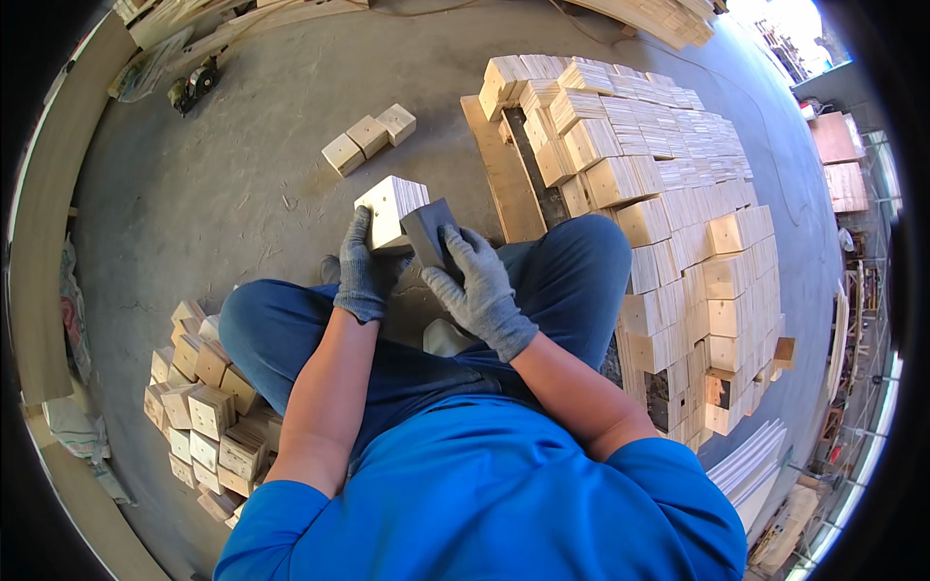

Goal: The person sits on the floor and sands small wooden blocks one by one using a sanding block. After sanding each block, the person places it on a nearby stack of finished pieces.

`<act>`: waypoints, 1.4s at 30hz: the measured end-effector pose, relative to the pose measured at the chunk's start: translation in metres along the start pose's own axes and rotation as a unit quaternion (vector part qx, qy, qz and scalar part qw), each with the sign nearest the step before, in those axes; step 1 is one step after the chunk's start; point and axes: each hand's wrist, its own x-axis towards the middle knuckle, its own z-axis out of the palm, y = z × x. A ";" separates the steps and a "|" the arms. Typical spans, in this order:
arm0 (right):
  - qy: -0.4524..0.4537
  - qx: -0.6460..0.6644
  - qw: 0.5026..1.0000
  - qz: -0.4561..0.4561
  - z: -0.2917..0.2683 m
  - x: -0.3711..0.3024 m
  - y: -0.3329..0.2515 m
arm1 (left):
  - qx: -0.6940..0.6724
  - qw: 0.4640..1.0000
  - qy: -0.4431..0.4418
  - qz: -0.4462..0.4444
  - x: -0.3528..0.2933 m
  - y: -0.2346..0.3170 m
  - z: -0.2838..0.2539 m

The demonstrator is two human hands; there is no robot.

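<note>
Left hand (360, 273), in a grey knit glove: closed on a pale wooden block (389, 211). Grip sits at the block's lower left; thumb lies along the left edge of the dotted face, and the other fingers are mostly hidden. The block projects beyond the hand, away from the body, with most of its dotted face and the layered edges of its upper right side exposed. It is held tilted, raised in front of the person between the two knees.

Right hand (481, 295), same kind of glove: gripping a dark flat pad (423, 235), fingers spread over the pad's right part. The pad stands at a slant beside the block and overlaps its lower right edge in view; whether the two touch cannot be told. The block therefore lies between the left grip and the pad, on the far side of the pad from the right fingers.

Surroundings: person sits with knees apart, in a blue shirt (484, 494) and dark blue trousers (572, 281). Three loose blocks (368, 137) rest on the grey floor (262, 165) just beyond the held one. A large block stack (678, 184) stands to the right, a wooden board (506, 179) along its near left side. A smaller block pile (208, 412) lies by the left knee.
</note>
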 end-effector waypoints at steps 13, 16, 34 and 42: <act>0.037 -0.025 0.997 0.060 -0.006 0.075 0.039 | 0.024 0.999 -0.023 -0.029 -0.007 -0.021 0.015; 0.009 0.028 0.999 0.038 0.003 0.031 0.016 | -0.009 1.000 0.006 -0.016 0.002 -0.011 0.002; 0.026 0.054 0.996 0.068 0.005 0.057 0.031 | 0.053 0.998 0.042 0.013 -0.004 -0.020 0.010; -0.005 0.056 0.998 0.015 0.008 0.032 0.013 | -0.010 1.000 -0.028 -0.002 0.009 -0.006 -0.011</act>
